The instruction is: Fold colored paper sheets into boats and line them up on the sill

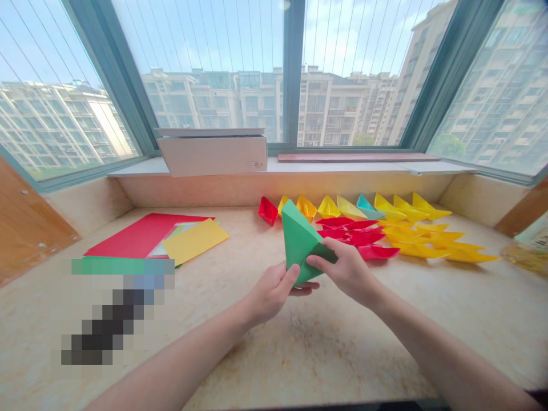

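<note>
At the left edge of the frame stands one wood panel (29,222). Right of it, left of centre, lie one red sheet (141,234), a green sheet (117,265) showing along its lower edge, and one yellow sheet (197,242) overlapping its right end. Below them, at lower left, is one dark thing (113,319), too blurred for me to name. One white box (214,155) sits on the sill, upper left of centre.

In the middle, the left hand (272,291) grips the folded green paper (295,237) from below, thumb on the near face. The right hand (349,271) pinches its right side between thumb and fingers. The paper is off the counter and blocks part of the row behind.

I count nine boats in that back row, centre to right: one red boat (268,211), one blue boat (365,204) and seven yellow boats (328,207), one of them paler. In front, red boats (377,252), partly behind the right hand, then more yellow ones (466,252), overlap too closely to count. One clear jar (528,245) stands at the right edge.
</note>
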{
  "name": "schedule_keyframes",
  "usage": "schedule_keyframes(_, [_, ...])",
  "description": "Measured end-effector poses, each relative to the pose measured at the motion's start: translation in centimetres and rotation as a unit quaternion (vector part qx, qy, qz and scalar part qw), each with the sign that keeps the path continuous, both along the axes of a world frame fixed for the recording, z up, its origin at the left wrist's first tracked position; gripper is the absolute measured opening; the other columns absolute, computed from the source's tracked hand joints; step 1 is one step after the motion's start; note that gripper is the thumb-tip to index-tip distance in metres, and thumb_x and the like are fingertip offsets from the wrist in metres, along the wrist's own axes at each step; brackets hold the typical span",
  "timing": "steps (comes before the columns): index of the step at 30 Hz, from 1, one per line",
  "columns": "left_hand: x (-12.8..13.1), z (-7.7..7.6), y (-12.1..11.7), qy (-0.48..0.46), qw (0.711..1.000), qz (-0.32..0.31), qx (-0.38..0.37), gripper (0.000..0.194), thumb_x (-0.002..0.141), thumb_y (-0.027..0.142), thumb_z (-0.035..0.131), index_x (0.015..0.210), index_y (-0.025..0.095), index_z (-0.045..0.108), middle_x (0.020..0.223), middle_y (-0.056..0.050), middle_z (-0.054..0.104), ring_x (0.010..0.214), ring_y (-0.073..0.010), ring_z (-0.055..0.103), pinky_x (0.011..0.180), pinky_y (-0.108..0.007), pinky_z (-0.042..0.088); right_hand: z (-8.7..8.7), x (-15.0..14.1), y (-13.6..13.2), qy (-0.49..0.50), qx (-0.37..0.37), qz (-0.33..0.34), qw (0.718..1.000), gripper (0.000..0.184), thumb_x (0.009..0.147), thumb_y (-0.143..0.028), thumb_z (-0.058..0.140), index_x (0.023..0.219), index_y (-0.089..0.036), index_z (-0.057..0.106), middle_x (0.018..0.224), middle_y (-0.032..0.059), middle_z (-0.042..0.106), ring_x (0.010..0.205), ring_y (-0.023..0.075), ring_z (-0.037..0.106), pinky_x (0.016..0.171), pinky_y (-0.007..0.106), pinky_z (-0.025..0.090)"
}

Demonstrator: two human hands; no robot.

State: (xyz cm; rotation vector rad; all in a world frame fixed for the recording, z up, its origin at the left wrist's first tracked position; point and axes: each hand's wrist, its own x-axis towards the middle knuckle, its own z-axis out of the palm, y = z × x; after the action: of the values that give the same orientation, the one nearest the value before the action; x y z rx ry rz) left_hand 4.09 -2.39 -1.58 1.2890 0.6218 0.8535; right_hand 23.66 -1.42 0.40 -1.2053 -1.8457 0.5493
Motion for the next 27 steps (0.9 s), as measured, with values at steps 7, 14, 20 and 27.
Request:
schedule_keyframes(7, [-0.1, 0.3, -0.2, 0.025, 0.998, -0.011, 0.048, 0.047, 0.090, 0.044, 0.063, 0.128, 0.018, 0.059, 0.132, -0.017, 0.061, 0.115, -0.0330, 0.065, 0.097, -0.047, 0.051, -0.2, 0.1, 0.3, 0.020, -0.022, -0.004, 1.000, 0.020, 0.085, -0.038, 0.068, 0.088, -0.020, 0.063, 0.077, 0.0022, 0.068, 0.070, 0.0198, 0.062, 0.060, 0.031, 0.049])
schedule_keyframes(14, [0.3, -0.2, 0.3, 0.028, 0.999, 0.019, 0.023, 0.046, 0.094, 0.044, 0.058, 0.132, 0.018, 0.058, 0.135, -0.017, 0.059, 0.111, -0.0317, 0.067, 0.100, -0.048, 0.050, -0.9, -0.3, 0.6, 0.124, -0.088, 0.029, 0.988, 0.031, 0.087, -0.038, 0.065, 0.108, -0.023, 0.049, 0.089, 0.0039, 0.071, 0.078, 0.0210, 0.069, 0.061, 0.031, 0.053])
schedule_keyframes(20, [0.3, -0.2, 0.3, 0.000, 1.000, 0.018, 0.008, 0.045, 0.089, 0.042, 0.066, 0.127, 0.019, 0.060, 0.130, -0.015, 0.063, 0.113, -0.0308, 0.066, 0.102, -0.047, 0.049, -0.8, -0.4, 0.5, 0.126, -0.032, -0.018, 0.991, 0.026, 0.089, -0.042, 0.063, 0.106, -0.022, 0.057, 0.086, 0.0037, 0.069, 0.075, 0.0199, 0.065, 0.062, 0.030, 0.050])
schedule_keyframes(27, [0.8, 0.0, -0.8, 0.051, 0.998, 0.006, -0.044, 0.048, 0.086, 0.046, 0.068, 0.119, 0.013, 0.059, 0.110, -0.017, 0.070, 0.096, -0.0291, 0.072, 0.087, -0.044, 0.056, 0.1, -0.6, -0.4, 0.078, 0.015, -0.006, 0.997, 0.012, 0.088, -0.032, 0.066, 0.086, -0.021, 0.066, 0.079, 0.0011, 0.069, 0.073, 0.0185, 0.061, 0.064, 0.030, 0.047])
